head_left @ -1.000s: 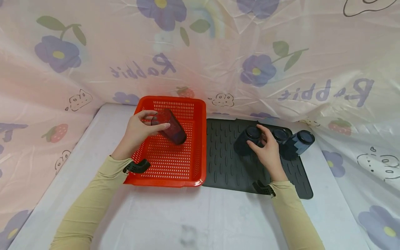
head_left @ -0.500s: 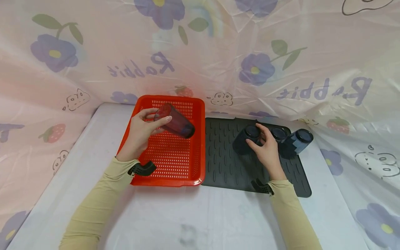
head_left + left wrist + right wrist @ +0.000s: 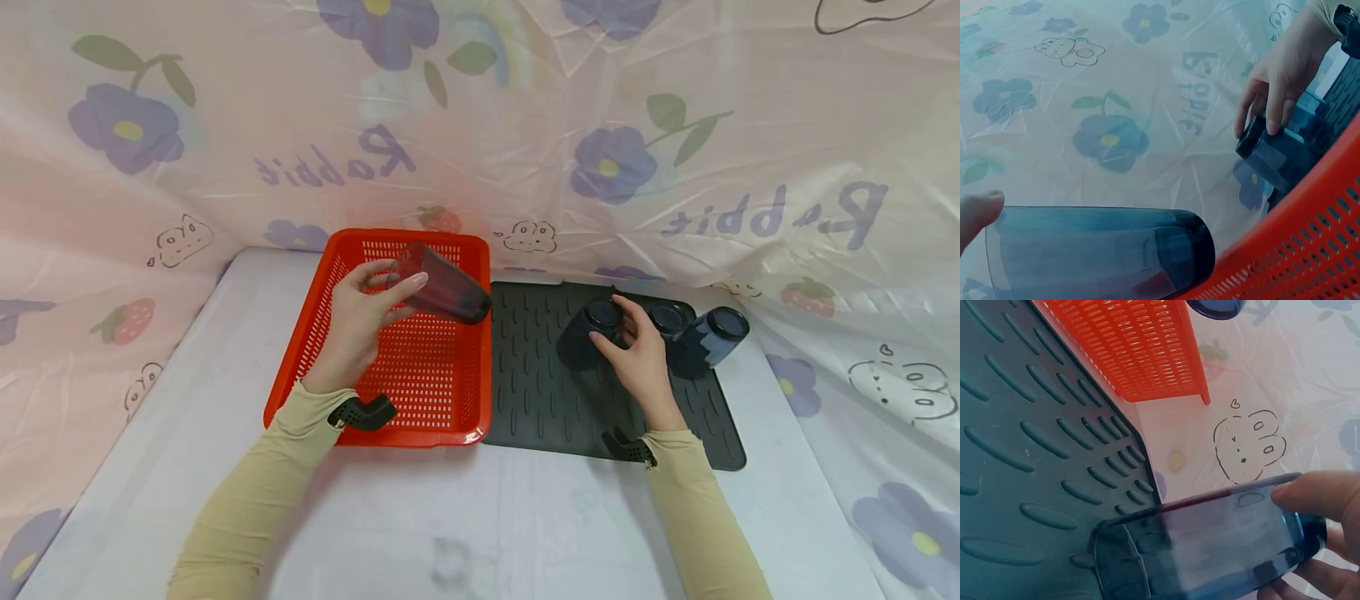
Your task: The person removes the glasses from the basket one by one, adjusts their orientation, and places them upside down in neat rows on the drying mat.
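My left hand (image 3: 356, 321) grips a dark, see-through drinking glass (image 3: 450, 287) near its mouth, thumb across its side. The glass is tilted above the red basket, its thick base pointing right over the basket's right rim. My right hand (image 3: 641, 362) holds a second dark glass (image 3: 581, 342) near its base; this one is mouth down on the black mat (image 3: 532, 392). In the right wrist view, the mouth of that glass (image 3: 1204, 544) meets the ridged mat. Two more upturned glasses, one behind (image 3: 667, 319) and one farther right (image 3: 708, 342), stand beside my right hand.
The red perforated basket (image 3: 420, 437) sits left of the mat, its right side along the mat's edge. Both are on a white-covered table (image 3: 420, 517). A printed plastic curtain (image 3: 487, 158) hangs close behind and along both sides.
My left hand has moved right with its glass, and the glass has turned from steeply slanted to nearly level, base toward the mat. My right hand and its glass have stayed put.
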Demonstrator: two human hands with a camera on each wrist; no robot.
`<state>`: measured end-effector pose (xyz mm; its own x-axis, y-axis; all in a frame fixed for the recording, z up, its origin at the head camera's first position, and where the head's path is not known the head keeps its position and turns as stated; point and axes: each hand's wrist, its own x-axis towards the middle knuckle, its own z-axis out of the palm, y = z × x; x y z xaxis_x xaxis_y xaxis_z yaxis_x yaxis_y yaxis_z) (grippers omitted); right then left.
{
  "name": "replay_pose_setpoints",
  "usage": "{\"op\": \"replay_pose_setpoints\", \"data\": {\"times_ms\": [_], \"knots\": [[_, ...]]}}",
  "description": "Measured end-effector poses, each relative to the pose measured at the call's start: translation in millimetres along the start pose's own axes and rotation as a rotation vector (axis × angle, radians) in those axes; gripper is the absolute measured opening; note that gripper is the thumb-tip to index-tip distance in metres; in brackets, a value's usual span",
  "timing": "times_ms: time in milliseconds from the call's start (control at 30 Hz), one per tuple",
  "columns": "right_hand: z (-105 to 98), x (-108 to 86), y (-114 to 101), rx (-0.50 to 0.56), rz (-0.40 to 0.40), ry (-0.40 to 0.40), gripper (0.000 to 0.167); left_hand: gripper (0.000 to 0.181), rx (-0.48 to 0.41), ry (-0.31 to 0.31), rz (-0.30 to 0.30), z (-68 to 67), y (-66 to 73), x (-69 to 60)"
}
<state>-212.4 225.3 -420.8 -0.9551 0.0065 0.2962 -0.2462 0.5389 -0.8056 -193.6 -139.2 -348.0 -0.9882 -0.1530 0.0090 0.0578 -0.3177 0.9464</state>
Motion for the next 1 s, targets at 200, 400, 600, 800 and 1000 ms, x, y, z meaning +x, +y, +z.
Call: {"op": "replay_pose_setpoints", "data": {"times_ms": [200,400,600,800,1000], "knots": [[0.3,-0.5,-0.3,0.016,0.007,0.006,0.065,0.055,-0.022,-0.014,-0.009,8.7,-1.3,-1.7],[-0.2,-1.3,-0.8,0.025,0.012,0.009,0.063,0.055,-0.04,-0.027,-0.023,17.2,-1.7,-5.2],[-0.2,-2.5,-4.2,0.012,0.03,0.024,0.059,0.055,-0.087,-0.024,-0.038,24.3,-4.2,-7.0],[0.2,-2.6,-8.2,0.01,0.044,0.04,0.056,0.056,-0.128,-0.02,-0.068,27.6,-7.5,-8.1],[-0.3,-2.8,-11.3,0.014,0.037,0.046,0.054,0.055,-0.128,-0.023,-0.085,32.9,-10.3,-11.4]]}}
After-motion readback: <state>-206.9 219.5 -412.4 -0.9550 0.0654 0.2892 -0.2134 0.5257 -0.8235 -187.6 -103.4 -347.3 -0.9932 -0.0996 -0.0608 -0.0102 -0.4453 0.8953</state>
